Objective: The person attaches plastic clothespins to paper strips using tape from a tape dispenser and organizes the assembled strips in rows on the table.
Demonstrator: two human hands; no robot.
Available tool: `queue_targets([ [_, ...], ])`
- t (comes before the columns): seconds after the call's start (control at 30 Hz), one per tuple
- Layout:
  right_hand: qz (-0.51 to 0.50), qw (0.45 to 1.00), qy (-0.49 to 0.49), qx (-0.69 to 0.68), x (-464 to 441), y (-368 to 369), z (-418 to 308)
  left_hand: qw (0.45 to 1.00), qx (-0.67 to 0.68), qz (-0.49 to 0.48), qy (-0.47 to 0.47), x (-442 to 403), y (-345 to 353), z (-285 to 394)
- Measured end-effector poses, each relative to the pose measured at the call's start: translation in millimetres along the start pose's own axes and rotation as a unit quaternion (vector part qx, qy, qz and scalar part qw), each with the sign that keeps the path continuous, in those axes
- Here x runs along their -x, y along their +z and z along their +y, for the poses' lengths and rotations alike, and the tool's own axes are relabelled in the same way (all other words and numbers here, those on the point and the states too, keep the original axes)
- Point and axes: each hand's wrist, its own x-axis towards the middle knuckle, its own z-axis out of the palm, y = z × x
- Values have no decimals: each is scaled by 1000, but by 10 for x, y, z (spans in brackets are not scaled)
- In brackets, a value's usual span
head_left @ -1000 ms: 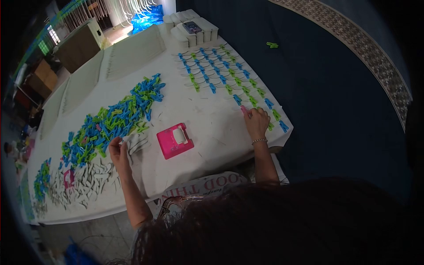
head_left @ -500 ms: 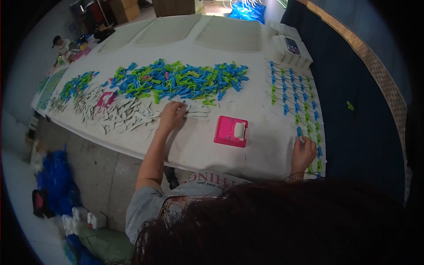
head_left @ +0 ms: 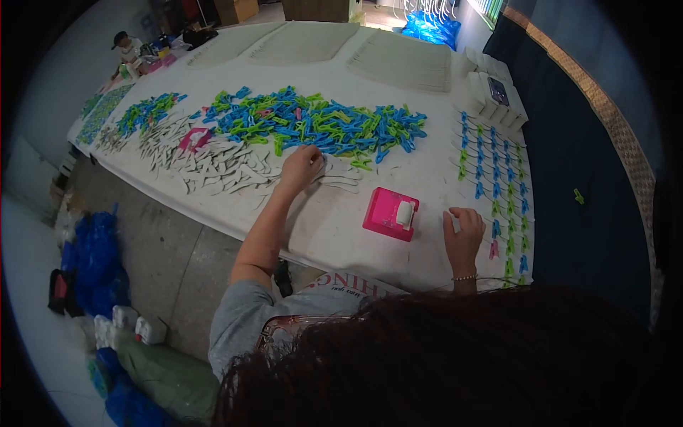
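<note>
In the head view, the left hand (head_left: 302,165) is curled among the white strips (head_left: 245,167), below the peg pile (head_left: 313,121); whether it grips one I cannot tell. The right hand (head_left: 466,229) is loosely open, seemingly empty, with pegs in rows (head_left: 496,173) from its twelve to four o'clock. The step looks like picking a strip, calling next for a light pinch to part one
</note>
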Motion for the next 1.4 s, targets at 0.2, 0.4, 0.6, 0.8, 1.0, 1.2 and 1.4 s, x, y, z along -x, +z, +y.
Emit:
queue_targets([
  [0.2, -124, 935, 65, -325, -226, 262, -379, 931, 364, -7, -18, 2, -66, 810],
  [0.4, -177, 806, 163, -541, -230, 550, -368, 858, 504, -52, 86, 161, 309, 1328],
  [0.6, -192, 881, 121, -416, -144, 467, -119, 885, 417, -38, 201, 274, 433, 1449],
  [0.8, -128, 950, 6, -284, -79, 609, -97, 917, 295, -34, 265, 345, 405, 1389],
  [1.0, -112, 959, -46, -258, -90, 621, -142, 930, 273, -59, 237, 425, 323, 1314],
  [1.2, -108, 969, -98, -200, -51, 530, 11, 944, 246, -147, 163, 449, 484, 1159],
  [1.4, -97, 982, -88, -137, -74, 343, 80, 942, 194, -134, 238, 388, 720, 1258],
])
